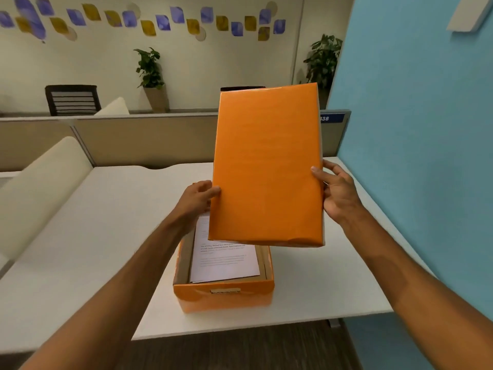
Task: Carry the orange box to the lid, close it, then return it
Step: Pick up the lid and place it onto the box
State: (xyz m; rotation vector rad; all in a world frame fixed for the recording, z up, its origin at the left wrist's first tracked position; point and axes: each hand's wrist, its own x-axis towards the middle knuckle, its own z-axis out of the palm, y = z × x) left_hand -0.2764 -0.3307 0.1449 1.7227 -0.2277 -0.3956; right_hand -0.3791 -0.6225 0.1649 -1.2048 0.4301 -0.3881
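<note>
Orange box (224, 297) on white desk (112, 222), blue wall (413, 129).

Even indoor light, soft blur, wide-angle edge warp.

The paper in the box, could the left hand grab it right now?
Probably not yet. The left hand is holding one edge of the orange lid, with the right hand on the other. The lid hangs over most of the paper in the orange box; only its near end shows.
</note>
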